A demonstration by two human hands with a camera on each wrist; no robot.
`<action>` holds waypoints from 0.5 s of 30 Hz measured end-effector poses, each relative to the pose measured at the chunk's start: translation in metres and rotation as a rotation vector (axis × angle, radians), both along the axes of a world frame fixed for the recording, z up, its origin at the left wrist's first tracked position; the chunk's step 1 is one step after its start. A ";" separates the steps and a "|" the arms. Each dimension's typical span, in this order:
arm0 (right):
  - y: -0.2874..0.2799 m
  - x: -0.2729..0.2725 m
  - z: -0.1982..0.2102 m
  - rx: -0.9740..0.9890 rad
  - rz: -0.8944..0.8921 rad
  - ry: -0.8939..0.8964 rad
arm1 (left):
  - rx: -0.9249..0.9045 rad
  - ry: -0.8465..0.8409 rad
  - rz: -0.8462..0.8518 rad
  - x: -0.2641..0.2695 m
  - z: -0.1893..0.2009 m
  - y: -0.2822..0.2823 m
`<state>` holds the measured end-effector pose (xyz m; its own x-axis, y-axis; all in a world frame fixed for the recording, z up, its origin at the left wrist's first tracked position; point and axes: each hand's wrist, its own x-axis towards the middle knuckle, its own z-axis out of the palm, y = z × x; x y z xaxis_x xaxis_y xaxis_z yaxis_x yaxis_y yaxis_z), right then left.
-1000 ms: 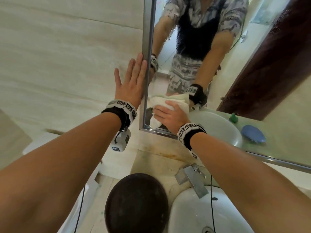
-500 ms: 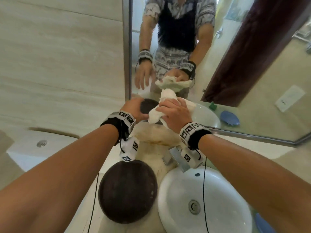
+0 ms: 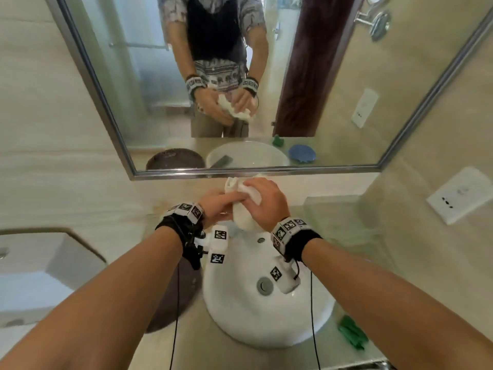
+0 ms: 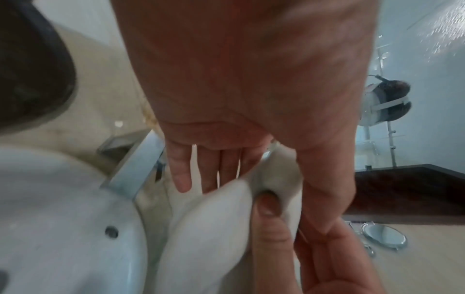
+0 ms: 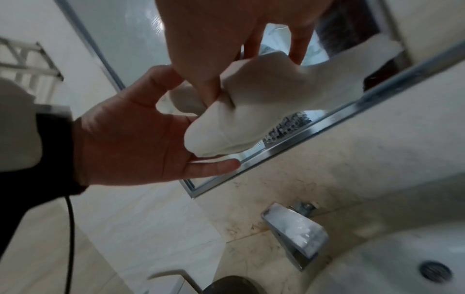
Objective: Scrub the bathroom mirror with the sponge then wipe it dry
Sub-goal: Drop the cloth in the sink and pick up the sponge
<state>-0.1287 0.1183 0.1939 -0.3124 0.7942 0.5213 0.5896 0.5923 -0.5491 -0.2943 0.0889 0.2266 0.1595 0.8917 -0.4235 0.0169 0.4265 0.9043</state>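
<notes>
The white cloth (image 3: pixel 243 213) hangs bunched between both hands over the back of the basin, just below the mirror's (image 3: pixel 160 89) lower frame. My right hand (image 3: pixel 265 206) pinches it from above, its thumb (image 4: pixel 266 204) pressed into the folds. The left hand (image 3: pixel 213 208) lies palm up under the cloth (image 5: pixel 239 111), fingers (image 5: pixel 214 167) straight and the thumb loosely bent beside it. A blue round thing (image 3: pixel 302 153), possibly the sponge, shows only as a reflection low in the mirror glass. Neither hand touches the glass.
A white round basin (image 3: pixel 240 321) with a chrome tap (image 5: pixel 294 228) sits below the hands. A dark round lid (image 3: pixel 170 303) lies left of it, a green item (image 3: pixel 352 335) to its right. A white cistern (image 3: pixel 40 276) stands far left, a wall socket (image 3: pixel 461 193) at right.
The left hand left the mirror's edge and came down under the cloth. The right hand pulled the cloth off the glass and lowered it over the basin.
</notes>
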 end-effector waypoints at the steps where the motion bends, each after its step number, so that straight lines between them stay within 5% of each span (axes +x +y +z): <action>1: -0.005 0.015 -0.005 -0.048 -0.018 0.018 | -0.022 -0.013 -0.007 0.019 -0.002 -0.004; 7: -0.041 0.109 -0.030 -0.234 0.002 -0.048 | -0.031 -0.047 0.058 0.115 -0.028 -0.029; 12: -0.069 0.183 -0.059 -0.494 -0.036 0.006 | -0.116 0.184 0.112 0.162 -0.091 -0.039; 15: -0.085 0.226 -0.089 -0.616 -0.157 -0.003 | -0.129 0.249 0.124 0.193 -0.095 -0.061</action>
<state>0.0971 0.0328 0.1052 -0.1683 0.9847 -0.0461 0.6461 0.0748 -0.7596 -0.1012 0.0284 0.1314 -0.0702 0.8342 -0.5469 0.1714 0.5502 0.8172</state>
